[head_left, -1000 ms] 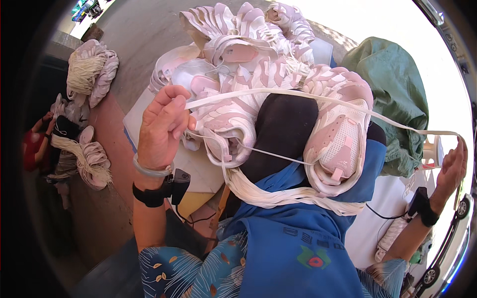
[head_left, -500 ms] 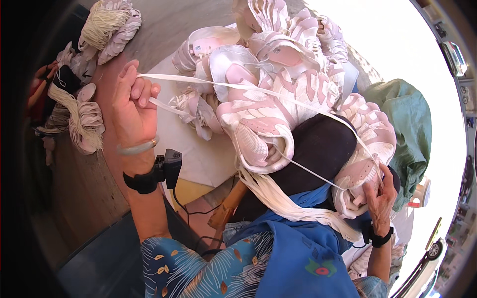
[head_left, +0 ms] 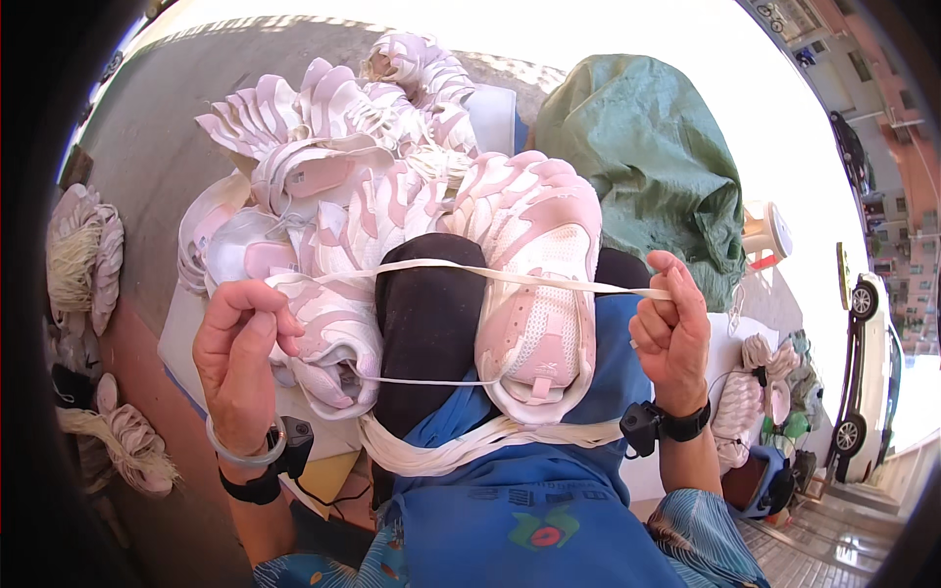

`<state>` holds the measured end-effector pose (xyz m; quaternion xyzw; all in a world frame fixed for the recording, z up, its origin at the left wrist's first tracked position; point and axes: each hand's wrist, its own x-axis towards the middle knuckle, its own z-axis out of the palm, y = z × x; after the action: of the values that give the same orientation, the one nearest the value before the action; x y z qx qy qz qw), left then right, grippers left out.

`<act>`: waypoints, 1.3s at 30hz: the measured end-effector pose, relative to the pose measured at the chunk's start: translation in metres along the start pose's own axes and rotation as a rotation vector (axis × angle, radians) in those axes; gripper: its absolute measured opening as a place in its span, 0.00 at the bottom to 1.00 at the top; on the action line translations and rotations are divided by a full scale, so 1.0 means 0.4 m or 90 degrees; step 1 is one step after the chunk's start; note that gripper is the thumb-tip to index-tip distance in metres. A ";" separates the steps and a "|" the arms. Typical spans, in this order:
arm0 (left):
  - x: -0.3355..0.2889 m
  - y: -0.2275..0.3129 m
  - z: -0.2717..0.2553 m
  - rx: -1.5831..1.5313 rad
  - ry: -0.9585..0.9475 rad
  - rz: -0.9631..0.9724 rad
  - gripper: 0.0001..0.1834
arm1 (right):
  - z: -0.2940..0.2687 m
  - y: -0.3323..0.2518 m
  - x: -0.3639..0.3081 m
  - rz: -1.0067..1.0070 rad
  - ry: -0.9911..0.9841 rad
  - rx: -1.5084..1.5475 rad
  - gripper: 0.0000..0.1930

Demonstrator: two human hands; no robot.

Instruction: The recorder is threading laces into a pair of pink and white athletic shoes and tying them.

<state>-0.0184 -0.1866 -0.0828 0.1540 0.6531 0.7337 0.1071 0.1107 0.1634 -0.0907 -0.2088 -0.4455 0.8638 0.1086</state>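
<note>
A flat white shoelace [head_left: 534, 280] is stretched taut across my lap. My right hand [head_left: 676, 333] has its fingers closed on one end, above my right thigh. My left hand [head_left: 245, 358] is curled shut at the other end, beside a pink and white shoe upper [head_left: 333, 343]; its exact hold is partly hidden. Between my hands, a stack of nested pink and white shoe uppers [head_left: 539, 323] rests over my legs, heel toward me. A thin white cord [head_left: 426, 381] joins this stack to the left upper. Across my blue apron [head_left: 470, 519] lies a bundle of white shoelaces [head_left: 470, 451].
More stacked shoe uppers [head_left: 304, 118] are heaped ahead on a white board. A green cloth sack [head_left: 642, 167] stands ahead right, with a white tub [head_left: 769, 233] beside it. Other bundles of uppers [head_left: 83, 255] sit at far left. A parked white car [head_left: 863, 363] is at right.
My right hand has left the shoe upper's heel and risen, pulling the shoelace out to the right. My left hand has lowered toward the left upper. The view has swung to the right.
</note>
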 end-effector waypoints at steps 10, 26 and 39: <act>0.033 -0.040 0.332 0.448 -0.436 0.195 0.36 | 0.015 -0.110 -0.039 0.078 -0.257 0.659 0.20; -0.024 -0.093 0.339 0.460 -0.487 0.198 0.41 | -0.171 -0.081 -0.137 0.186 -0.052 0.065 0.13; -0.045 0.055 0.234 -0.521 -0.205 -0.135 0.08 | -0.132 0.012 -0.143 -0.273 0.042 -0.873 0.12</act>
<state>0.0335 -0.1093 -0.0530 0.1434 0.2964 0.8832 0.3340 0.1856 0.1775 -0.1067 -0.1638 -0.9154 0.3426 0.1338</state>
